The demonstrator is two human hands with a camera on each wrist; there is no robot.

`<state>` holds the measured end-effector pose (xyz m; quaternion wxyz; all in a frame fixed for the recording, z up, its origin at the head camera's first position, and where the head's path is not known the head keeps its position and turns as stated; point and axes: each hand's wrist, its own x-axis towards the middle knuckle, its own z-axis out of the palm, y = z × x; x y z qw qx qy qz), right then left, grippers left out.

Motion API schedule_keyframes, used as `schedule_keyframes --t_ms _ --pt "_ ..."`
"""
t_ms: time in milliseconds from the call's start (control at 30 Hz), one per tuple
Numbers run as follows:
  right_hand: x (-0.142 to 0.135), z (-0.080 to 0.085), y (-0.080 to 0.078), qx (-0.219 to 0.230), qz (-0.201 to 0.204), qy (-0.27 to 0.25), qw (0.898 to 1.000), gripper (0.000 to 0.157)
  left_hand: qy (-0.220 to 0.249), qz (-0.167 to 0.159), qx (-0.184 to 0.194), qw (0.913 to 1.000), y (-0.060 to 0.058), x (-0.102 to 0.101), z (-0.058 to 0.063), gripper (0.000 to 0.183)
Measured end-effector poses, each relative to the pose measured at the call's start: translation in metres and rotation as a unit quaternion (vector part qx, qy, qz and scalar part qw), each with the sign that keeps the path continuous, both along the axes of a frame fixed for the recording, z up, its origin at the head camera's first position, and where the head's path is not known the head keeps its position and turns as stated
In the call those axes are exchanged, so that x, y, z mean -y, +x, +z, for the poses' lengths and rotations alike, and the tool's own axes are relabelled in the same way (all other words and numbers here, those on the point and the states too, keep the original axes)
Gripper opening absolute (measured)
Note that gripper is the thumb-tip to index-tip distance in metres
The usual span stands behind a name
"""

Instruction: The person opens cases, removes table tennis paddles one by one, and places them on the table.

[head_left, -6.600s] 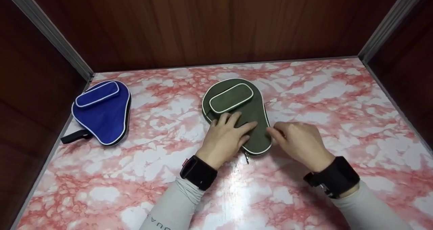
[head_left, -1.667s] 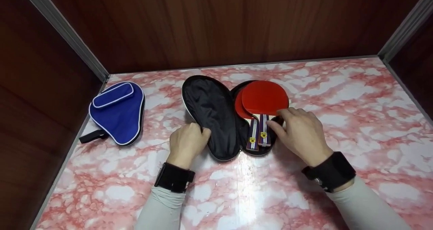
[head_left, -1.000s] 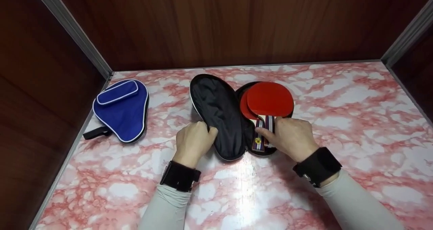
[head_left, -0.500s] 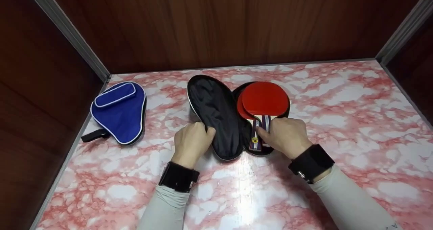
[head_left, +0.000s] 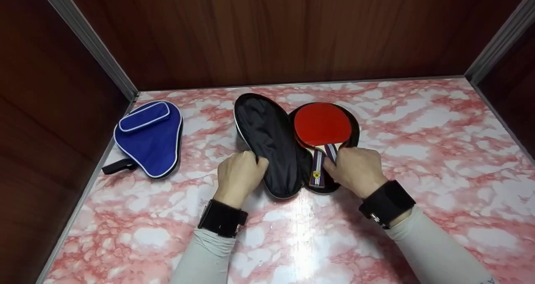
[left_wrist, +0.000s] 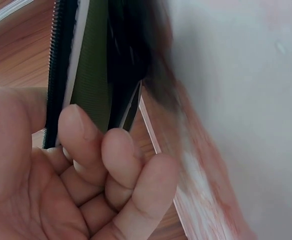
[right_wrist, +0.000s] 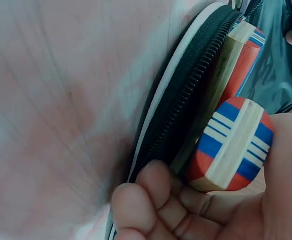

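Note:
A table tennis paddle case point(head_left: 271, 150) lies unzipped, its black-lined cover raised on the left. My left hand point(head_left: 238, 175) pinches the edge of that cover; in the left wrist view the cover's green outside point(left_wrist: 90, 75) and zipper teeth point(left_wrist: 53, 55) show beside the curled fingers. Two paddles rest in the right half. The upper red paddle point(head_left: 322, 123) covers most of the lower one, whose striped handle point(head_left: 316, 171) shows. My right hand point(head_left: 357, 169) grips the upper paddle's handle; its striped end point(right_wrist: 233, 145) faces the right wrist view.
A blue paddle case point(head_left: 152, 138) with white piping and a black strap point(head_left: 119, 166) lies at the left of the marbled table point(head_left: 418, 150). Dark wood panels point(head_left: 292, 33) enclose the back and both sides.
The green case went from closed to opened, showing the paddles. My right hand has taken the upper paddle's handle, and its red blade has shifted left over the lower one. The left hand keeps its hold.

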<state>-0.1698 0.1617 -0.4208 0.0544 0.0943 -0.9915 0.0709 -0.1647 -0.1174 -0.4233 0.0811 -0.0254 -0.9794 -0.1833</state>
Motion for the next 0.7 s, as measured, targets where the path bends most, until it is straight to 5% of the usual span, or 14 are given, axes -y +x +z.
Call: schedule_keyframes --t_ms 267,400,700 --pt "0.000 -0.002 0.003 -0.057 0.012 0.002 0.998 0.047 0.002 0.000 -0.004 1.0000 0.000 -0.001 0.002 0.043" --pt "-0.004 0.000 0.002 -0.020 0.017 -0.001 1.000 0.042 0.004 -0.004 -0.006 1.0000 0.001 -0.001 0.002 0.044" --pt "-0.019 0.002 -0.003 0.060 0.027 -0.013 0.998 0.060 0.013 -0.006 0.002 0.9999 0.002 -0.001 0.005 0.045"
